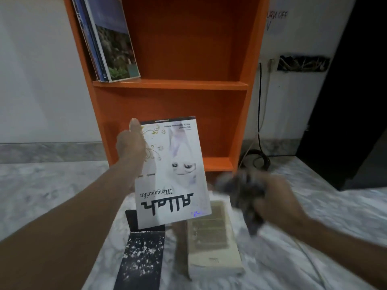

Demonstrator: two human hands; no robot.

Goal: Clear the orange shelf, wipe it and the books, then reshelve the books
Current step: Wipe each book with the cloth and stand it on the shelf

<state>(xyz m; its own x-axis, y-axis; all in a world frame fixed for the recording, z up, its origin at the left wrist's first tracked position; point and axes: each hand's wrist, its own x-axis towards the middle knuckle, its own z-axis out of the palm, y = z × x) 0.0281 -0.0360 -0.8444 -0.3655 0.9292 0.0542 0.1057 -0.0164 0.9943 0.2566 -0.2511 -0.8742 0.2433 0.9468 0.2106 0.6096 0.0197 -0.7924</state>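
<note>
Two hands busy: left hand pinched the white book by its edge, cover up for wiping I guess, right hand fingers were bunched round a dark cloth just beside it, orange shelf stood beyond both

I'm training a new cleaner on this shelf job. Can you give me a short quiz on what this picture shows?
1. True or false: the left hand holds the white book with its cover upside down.
2. The right hand grips: A a dark cloth, B a brush, C a sponge.
3. Fill in: the books on the orange shelf lean against its ___ wall.
Key: 1 true; 2 A; 3 left.
</note>
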